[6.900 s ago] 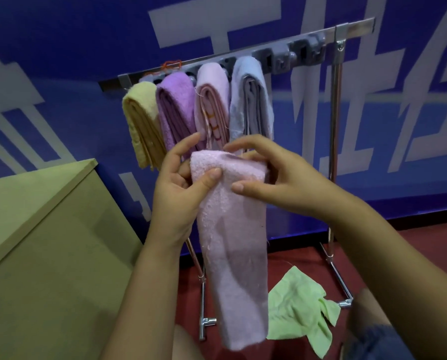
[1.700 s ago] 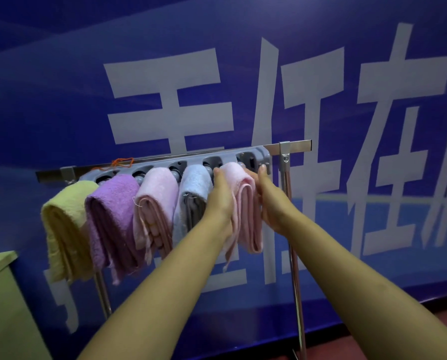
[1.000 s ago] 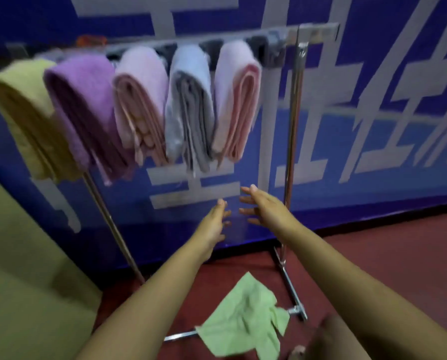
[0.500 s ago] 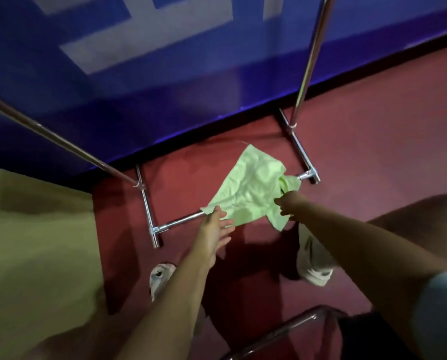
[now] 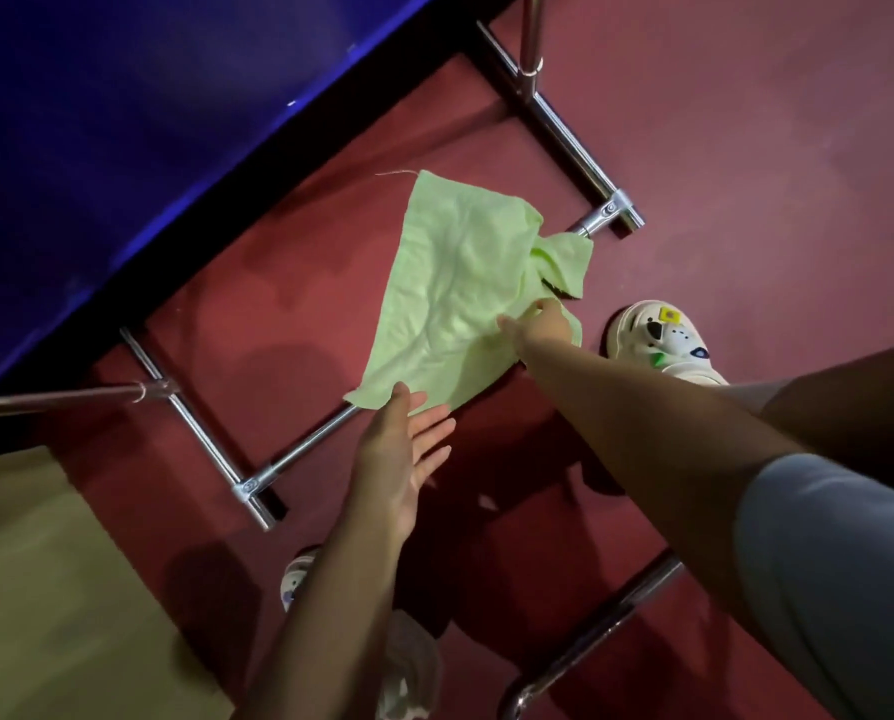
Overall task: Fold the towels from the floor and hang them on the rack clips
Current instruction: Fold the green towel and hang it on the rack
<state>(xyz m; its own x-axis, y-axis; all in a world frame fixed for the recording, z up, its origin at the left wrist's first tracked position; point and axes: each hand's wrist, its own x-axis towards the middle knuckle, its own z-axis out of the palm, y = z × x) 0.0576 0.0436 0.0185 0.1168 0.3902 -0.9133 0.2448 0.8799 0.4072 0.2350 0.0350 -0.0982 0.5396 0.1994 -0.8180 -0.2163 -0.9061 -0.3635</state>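
A crumpled light green towel (image 5: 460,283) lies on the dark red floor, draped over the chrome base bar of the rack (image 5: 299,454). My right hand (image 5: 541,324) rests on the towel's near right edge, fingers curled onto the cloth. My left hand (image 5: 403,449) is open, fingers spread, its fingertips just touching the towel's near left corner. The rack's top bar, its clips and the hung towels are out of view.
Chrome rack feet run at the left (image 5: 195,428) and right (image 5: 564,132), with an upright post (image 5: 530,39). A blue banner wall (image 5: 149,122) stands behind. A tan box (image 5: 45,589) sits at lower left. My white shoe (image 5: 663,340) stands right of the towel; another chrome tube (image 5: 590,641) lies near.
The pink towel went from my hands onto the rack beside the others. I then looked down and lowered both hands to the green towel; my right hand now lies further onto it.
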